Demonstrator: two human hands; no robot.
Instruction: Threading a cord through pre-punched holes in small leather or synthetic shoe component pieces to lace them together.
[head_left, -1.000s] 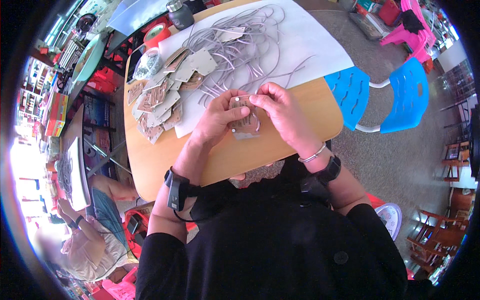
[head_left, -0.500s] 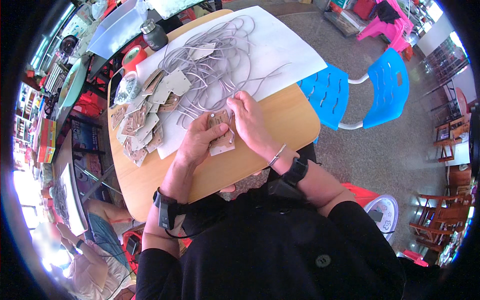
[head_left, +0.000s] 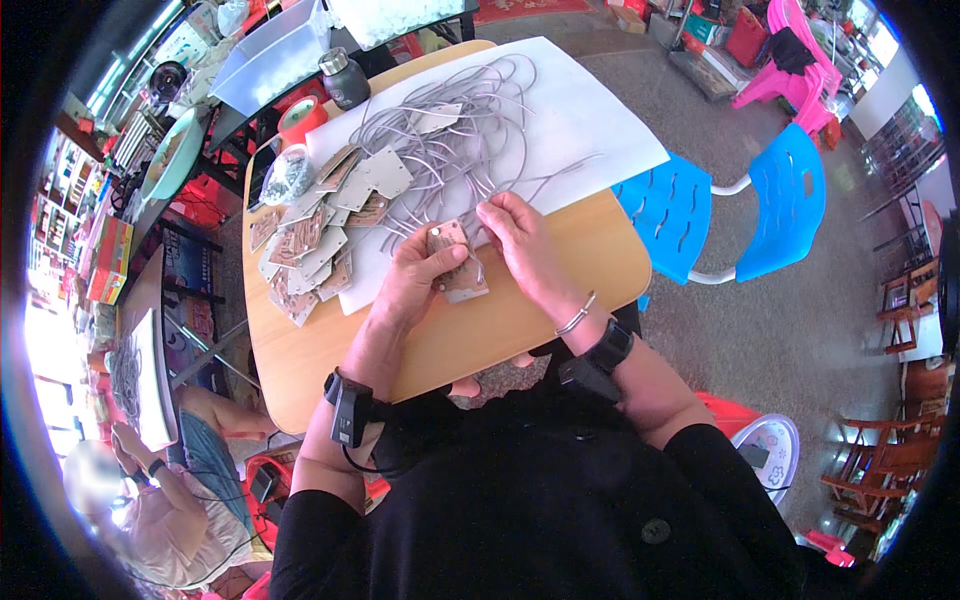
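Note:
My left hand (head_left: 408, 278) is closed on a small tan-and-white circuit board (head_left: 468, 284), its thumb lying across the board's face. Just to the right, my right hand (head_left: 528, 252) pinches a thin grey cable (head_left: 480, 270) beside the board; the cable's tip is too small to make out. Beyond both hands a loose tangle of grey cables (head_left: 483, 143) spreads over a white sheet (head_left: 600, 125). A heap of similar circuit boards (head_left: 382, 174) lies left of the cables, some face up and some showing their pale side.
The wooden table (head_left: 595, 240) carries a clear bag of small parts (head_left: 287, 176), a red tape roll (head_left: 302, 120) and a dark bottle (head_left: 344, 80). A blue chair (head_left: 780, 205) stands to the right. Another person (head_left: 175, 520) sits at lower left, beside a second table.
The whole view has shifted, so the table appears farther right and lower. My left hand keeps the board, and my right hand stays close beside it with the cable.

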